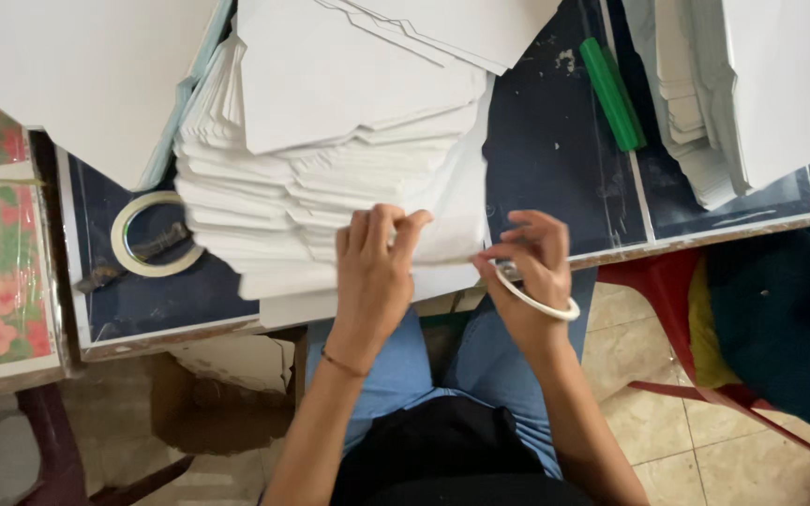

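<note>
Left grip (377, 258) pinching white card stack (330, 187); right grip (532, 262) holding tape roll (536, 298).

I see a dark blue bench (555, 159) with pale lines and a worn front edge. A fanned stack of white cut paper sheets (330, 169) lies at its centre. At nine o'clock from the stack lies a tape roll (124, 245); at two o'clock, a green marker (612, 95); at three o'clock, a second white paper stack (705, 112).

White card stack and tape ring

The stack of white cut cards (330, 178) lies fanned on the bench edge; a thin white tape ring (538, 302) is beside it.
</note>
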